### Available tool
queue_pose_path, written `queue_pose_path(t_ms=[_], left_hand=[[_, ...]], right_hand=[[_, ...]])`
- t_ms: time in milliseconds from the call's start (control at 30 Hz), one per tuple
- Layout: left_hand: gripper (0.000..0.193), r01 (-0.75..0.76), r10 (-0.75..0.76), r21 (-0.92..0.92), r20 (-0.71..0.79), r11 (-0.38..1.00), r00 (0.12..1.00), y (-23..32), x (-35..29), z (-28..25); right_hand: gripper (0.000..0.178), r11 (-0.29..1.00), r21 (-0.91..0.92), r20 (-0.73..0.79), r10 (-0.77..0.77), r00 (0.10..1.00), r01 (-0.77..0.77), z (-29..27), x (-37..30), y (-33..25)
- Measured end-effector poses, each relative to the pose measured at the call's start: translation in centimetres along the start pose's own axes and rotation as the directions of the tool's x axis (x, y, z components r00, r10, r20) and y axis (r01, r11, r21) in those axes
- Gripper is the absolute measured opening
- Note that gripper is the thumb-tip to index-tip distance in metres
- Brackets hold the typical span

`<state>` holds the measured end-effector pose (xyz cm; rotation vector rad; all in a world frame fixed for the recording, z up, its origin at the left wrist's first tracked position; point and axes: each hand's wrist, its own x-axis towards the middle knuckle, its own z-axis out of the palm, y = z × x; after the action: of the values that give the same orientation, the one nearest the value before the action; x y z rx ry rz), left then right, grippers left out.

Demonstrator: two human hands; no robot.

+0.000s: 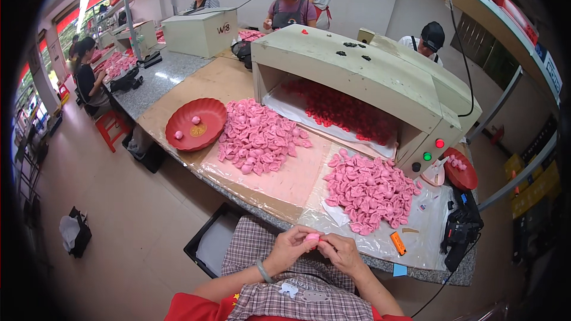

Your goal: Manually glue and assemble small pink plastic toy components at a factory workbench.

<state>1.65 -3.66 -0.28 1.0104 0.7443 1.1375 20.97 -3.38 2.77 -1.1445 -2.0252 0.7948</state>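
Observation:
Both hands meet in front of my lap, just off the table's near edge. A small, rounded pink piece (312, 237) with a bit of red at its side sits between their fingertips; its exact kind is too small to make out. My left hand (288, 252) is closed on it, thumb and fingers pinched. From the other side, my right hand (343, 255) pinches at it too, its fingers partly hiding the red part. Just beyond the hands lies a heap of pink, curled soft-looking pieces (372, 193). A second pink heap (256, 137) lies farther left.
A red scalloped dish (181, 116) holds two pink balls. Behind the heaps stands a cream machine (357, 77) with red pieces inside its opening. An orange tool (398, 243), a black device (461, 226) and another red dish (467, 175) are at right. Other people work farther back.

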Motion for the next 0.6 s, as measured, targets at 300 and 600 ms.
queue_pose_path(t_ms=[300, 600], left_hand=[[0.035, -0.185, 0.293, 0.401, -0.227, 0.897, 0.929, 6.2, 15.6, -11.5], [0.061, 0.064, 0.139, 0.487, -0.368, 0.871, 0.919, 9.1, 20.5, -16.2]], right_hand=[[0.010, 0.992, -0.101, -0.042, -0.076, 0.996, 0.072, -0.4, -1.2, -1.3], [0.009, 0.989, -0.126, 0.021, -0.074, 0.997, 0.076, 0.0, -2.7, -1.3]])
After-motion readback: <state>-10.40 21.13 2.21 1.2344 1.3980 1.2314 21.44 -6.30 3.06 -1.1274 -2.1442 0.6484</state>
